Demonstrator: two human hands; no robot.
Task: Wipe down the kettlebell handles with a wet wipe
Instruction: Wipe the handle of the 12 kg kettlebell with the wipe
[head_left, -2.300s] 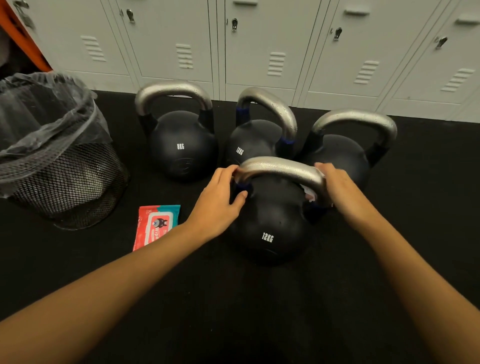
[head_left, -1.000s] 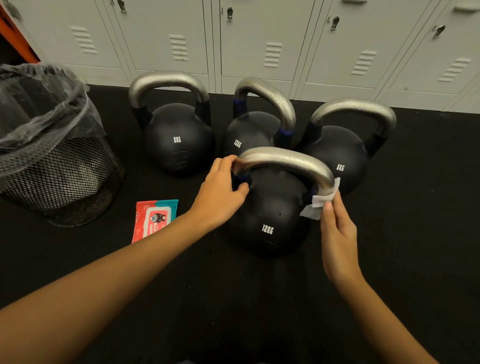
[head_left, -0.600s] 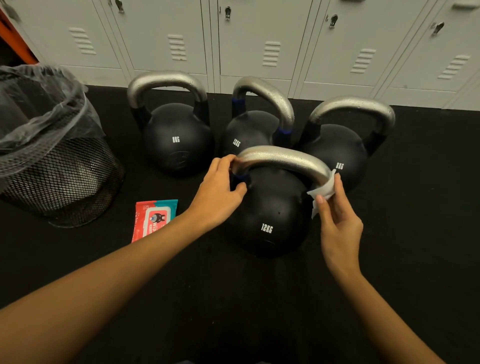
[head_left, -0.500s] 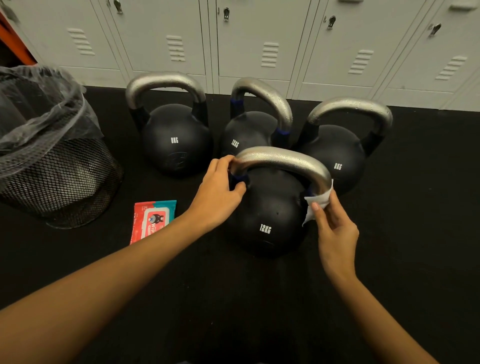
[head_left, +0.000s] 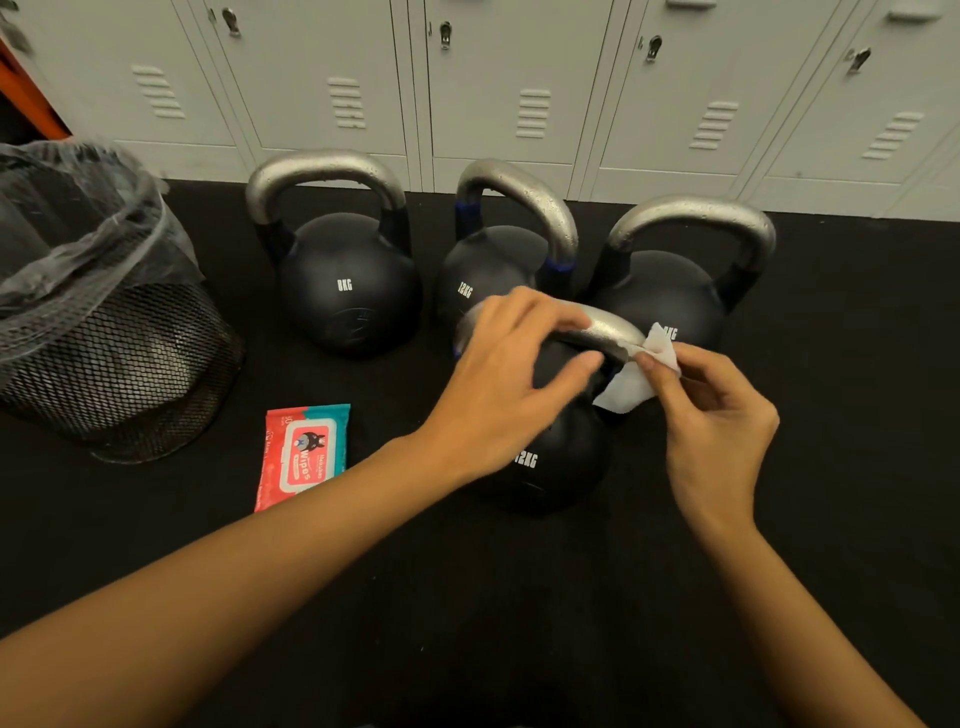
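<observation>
Mesh of a black wire bin (head_left: 119, 358) fills the far left, and a thin plastic liner (head_left: 78, 223) hangs over its rim. Just to the right of the bin, flat on the black floor mat (head_left: 519, 623), lies a red and teal pack of wipes (head_left: 304, 454). Behind it stands an 8KG kettlebell (head_left: 348, 280) with a grey metal handle, upright. Next to the right is a 12KG kettlebell (head_left: 488, 275) whose handle has blue bands at the base. In front of these two stands the front kettlebell (head_left: 550, 457), also marked 12KG, and it is the nearest one to the person.

The left hand (head_left: 504, 384) comes from the lower left and lies over the handle (head_left: 608, 330) of the front kettlebell; its fingers curl over the top of the bar and the thumb reaches below it, so it grips the bar loosely. Part of the image here is blurred. At the right end of the same bar is the white wet wipe (head_left: 636, 379), touching the metal where the bar bends down. The right hand (head_left: 717, 415) pinches this wipe between thumb and fingertips, while its other fingers are curled in.

Behind the right hand stands a fourth kettlebell (head_left: 670, 291), upright. Grey lockers (head_left: 519, 78) run along the back wall.
</observation>
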